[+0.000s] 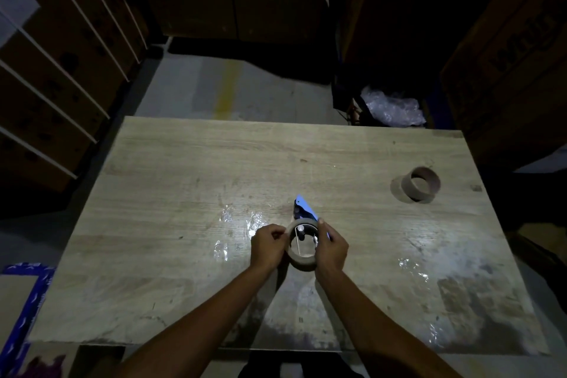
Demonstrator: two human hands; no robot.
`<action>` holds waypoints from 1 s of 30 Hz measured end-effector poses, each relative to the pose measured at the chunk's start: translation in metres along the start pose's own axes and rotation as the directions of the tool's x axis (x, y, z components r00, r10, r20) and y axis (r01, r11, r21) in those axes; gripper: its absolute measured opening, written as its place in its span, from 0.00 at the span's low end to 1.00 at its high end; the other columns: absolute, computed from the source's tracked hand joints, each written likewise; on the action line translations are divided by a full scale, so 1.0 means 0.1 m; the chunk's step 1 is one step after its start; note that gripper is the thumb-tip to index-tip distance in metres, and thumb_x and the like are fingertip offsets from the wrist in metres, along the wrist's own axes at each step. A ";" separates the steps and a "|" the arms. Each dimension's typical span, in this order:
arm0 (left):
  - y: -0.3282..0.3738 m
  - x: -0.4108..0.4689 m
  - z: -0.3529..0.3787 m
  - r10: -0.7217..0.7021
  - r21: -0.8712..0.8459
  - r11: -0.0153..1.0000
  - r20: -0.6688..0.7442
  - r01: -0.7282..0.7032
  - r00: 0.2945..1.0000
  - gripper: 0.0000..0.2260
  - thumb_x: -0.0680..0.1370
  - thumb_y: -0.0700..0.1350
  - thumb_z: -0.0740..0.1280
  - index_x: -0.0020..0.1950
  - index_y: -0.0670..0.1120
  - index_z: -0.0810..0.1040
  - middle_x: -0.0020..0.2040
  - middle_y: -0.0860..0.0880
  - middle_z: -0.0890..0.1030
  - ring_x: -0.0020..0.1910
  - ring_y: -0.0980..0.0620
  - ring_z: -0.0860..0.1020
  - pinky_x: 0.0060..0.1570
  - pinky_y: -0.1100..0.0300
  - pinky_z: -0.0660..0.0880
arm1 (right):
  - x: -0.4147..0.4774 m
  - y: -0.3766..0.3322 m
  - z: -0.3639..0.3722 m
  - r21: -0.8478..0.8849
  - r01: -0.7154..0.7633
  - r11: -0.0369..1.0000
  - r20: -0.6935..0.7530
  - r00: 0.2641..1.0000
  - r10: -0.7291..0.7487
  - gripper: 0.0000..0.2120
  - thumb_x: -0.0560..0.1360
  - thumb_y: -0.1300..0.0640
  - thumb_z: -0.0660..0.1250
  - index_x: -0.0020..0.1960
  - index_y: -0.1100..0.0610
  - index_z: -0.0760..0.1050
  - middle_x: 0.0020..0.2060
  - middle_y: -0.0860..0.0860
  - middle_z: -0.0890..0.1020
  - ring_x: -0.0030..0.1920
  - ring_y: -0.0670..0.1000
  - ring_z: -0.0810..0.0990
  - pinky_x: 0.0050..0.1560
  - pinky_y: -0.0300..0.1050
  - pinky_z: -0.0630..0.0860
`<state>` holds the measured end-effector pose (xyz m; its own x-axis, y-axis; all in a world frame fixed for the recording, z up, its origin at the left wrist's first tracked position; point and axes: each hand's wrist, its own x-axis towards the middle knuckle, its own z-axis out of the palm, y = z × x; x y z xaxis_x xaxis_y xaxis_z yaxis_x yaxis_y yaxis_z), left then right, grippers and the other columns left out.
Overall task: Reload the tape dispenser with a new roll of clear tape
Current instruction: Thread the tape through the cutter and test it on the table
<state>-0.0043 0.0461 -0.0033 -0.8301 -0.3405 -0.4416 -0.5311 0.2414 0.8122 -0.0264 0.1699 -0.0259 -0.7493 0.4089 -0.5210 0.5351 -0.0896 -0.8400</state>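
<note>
A blue tape dispenser (304, 209) is held just above the wooden table (184, 181), near its middle front. A roll of tape (302, 262) with a brown core sits on the dispenser's hub, its open face toward me. My left hand (267, 246) pinches the roll's left rim. On the other side, my right hand (332, 247) grips the dispenser and the roll's right edge. An empty brown cardboard core (421, 184) stands on the table at the far right, apart from both hands.
Scraps of clear film (242, 221) lie on the table left of the hands, another scrap (411, 267) to the right. Stacked cardboard boxes (61, 64) stand at the left and right. A crumpled plastic bag (391, 109) sits beyond the table's far edge.
</note>
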 end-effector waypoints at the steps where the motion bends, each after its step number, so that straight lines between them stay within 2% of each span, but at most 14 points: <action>1: 0.00 0.01 0.00 0.008 0.015 1.000 0.002 -0.008 1.000 0.06 0.76 0.39 0.72 0.49 0.39 0.87 0.44 0.43 0.87 0.45 0.46 0.85 0.49 0.51 0.82 | -0.01 0.00 0.00 -0.032 0.014 0.999 0.001 1.000 -0.014 0.12 0.77 0.50 0.70 0.55 0.55 0.85 0.50 0.52 0.87 0.53 0.53 0.84 0.60 0.55 0.79; 5: -0.02 0.04 0.01 0.031 0.042 0.999 0.003 -0.031 1.000 0.06 0.75 0.39 0.73 0.48 0.39 0.87 0.44 0.43 0.87 0.45 0.46 0.85 0.49 0.53 0.81 | -0.02 -0.02 -0.04 -0.197 0.095 0.976 -0.010 0.995 -0.099 0.12 0.78 0.48 0.68 0.55 0.54 0.85 0.50 0.51 0.87 0.53 0.51 0.84 0.58 0.50 0.79; 9: -0.01 0.05 0.05 0.052 0.065 0.997 0.001 -0.052 0.999 0.06 0.75 0.40 0.73 0.48 0.40 0.87 0.44 0.44 0.88 0.43 0.48 0.85 0.48 0.57 0.80 | 0.02 -0.01 -0.13 -0.341 0.225 0.913 0.026 0.973 -0.230 0.13 0.81 0.52 0.64 0.53 0.58 0.85 0.47 0.55 0.87 0.49 0.54 0.84 0.48 0.45 0.76; 15: -0.01 0.07 0.05 0.060 0.115 0.991 0.026 -0.063 0.998 0.07 0.75 0.40 0.73 0.51 0.39 0.86 0.47 0.43 0.87 0.48 0.46 0.84 0.52 0.54 0.80 | 0.13 -0.03 -0.24 -0.445 0.275 0.852 0.131 0.961 -0.242 0.14 0.81 0.50 0.63 0.50 0.56 0.86 0.42 0.54 0.87 0.44 0.53 0.84 0.49 0.50 0.80; 18: 0.01 0.07 0.03 0.073 0.142 0.987 0.044 -0.079 0.996 0.08 0.76 0.39 0.72 0.53 0.38 0.85 0.50 0.42 0.86 0.51 0.44 0.83 0.54 0.52 0.80 | 0.16 -0.05 -0.30 -0.475 0.373 0.797 0.207 0.928 -0.311 0.14 0.81 0.52 0.63 0.46 0.57 0.85 0.39 0.55 0.87 0.43 0.55 0.84 0.46 0.50 0.78; 20: 0.01 0.04 0.02 0.142 0.219 0.964 0.065 -0.152 0.988 0.11 0.77 0.41 0.70 0.57 0.39 0.83 0.53 0.42 0.85 0.53 0.45 0.82 0.54 0.54 0.78 | 0.15 -0.06 -0.35 -0.515 0.484 0.707 0.303 0.875 -0.378 0.14 0.82 0.53 0.62 0.52 0.58 0.83 0.45 0.57 0.87 0.47 0.57 0.84 0.48 0.50 0.77; 21: 0.01 0.02 0.02 0.218 0.294 0.926 0.093 -0.237 0.971 0.12 0.78 0.42 0.68 0.60 0.40 0.81 0.56 0.43 0.83 0.54 0.45 0.81 0.53 0.55 0.77 | 0.14 -0.09 -0.37 -0.546 0.530 0.649 0.358 0.848 -0.391 0.15 0.82 0.51 0.60 0.58 0.58 0.81 0.49 0.57 0.86 0.51 0.57 0.83 0.50 0.50 0.78; 23: -0.03 -0.03 0.02 0.407 0.453 0.764 0.216 -0.460 0.888 0.16 0.80 0.46 0.65 0.67 0.43 0.76 0.61 0.44 0.79 0.59 0.46 0.77 0.53 0.57 0.74 | 0.12 -0.13 -0.41 -0.595 0.613 0.520 0.478 0.790 -0.385 0.19 0.83 0.47 0.57 0.67 0.56 0.74 0.58 0.54 0.82 0.59 0.56 0.79 0.55 0.52 0.77; 25: -0.09 -0.06 0.03 0.499 0.549 0.586 0.335 -0.596 0.799 0.22 0.81 0.50 0.62 0.73 0.44 0.69 0.70 0.43 0.74 0.68 0.45 0.72 0.61 0.55 0.73 | 0.08 -0.15 -0.45 -0.632 0.665 0.397 0.555 0.746 -0.367 0.22 0.82 0.47 0.57 0.73 0.53 0.66 0.64 0.52 0.78 0.63 0.54 0.75 0.57 0.52 0.77; 27: -0.14 -0.04 0.03 0.503 0.615 0.481 0.390 -0.625 0.771 0.27 0.82 0.53 0.60 0.78 0.43 0.62 0.77 0.41 0.66 0.76 0.43 0.65 0.73 0.50 0.67 | 0.03 -0.16 -0.48 -0.671 0.674 0.310 0.586 0.738 -0.335 0.27 0.81 0.46 0.59 0.77 0.54 0.59 0.69 0.53 0.74 0.68 0.54 0.71 0.60 0.53 0.76; 30: -0.26 -0.02 -0.01 0.459 0.674 0.423 0.416 -0.605 0.785 0.31 0.83 0.56 0.55 0.82 0.44 0.54 0.82 0.41 0.55 0.82 0.43 0.53 0.79 0.47 0.53 | 0.01 -0.15 -0.53 -0.704 0.668 0.241 0.594 0.739 -0.317 0.31 0.82 0.45 0.57 0.80 0.57 0.54 0.76 0.54 0.65 0.75 0.54 0.64 0.70 0.53 0.70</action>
<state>0.0110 0.0393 -0.0230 -0.9660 0.2219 -0.1330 0.1628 0.9210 0.3538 -0.0144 0.2200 -0.0059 -0.9553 -0.2088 -0.2094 -0.0975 0.8909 -0.4436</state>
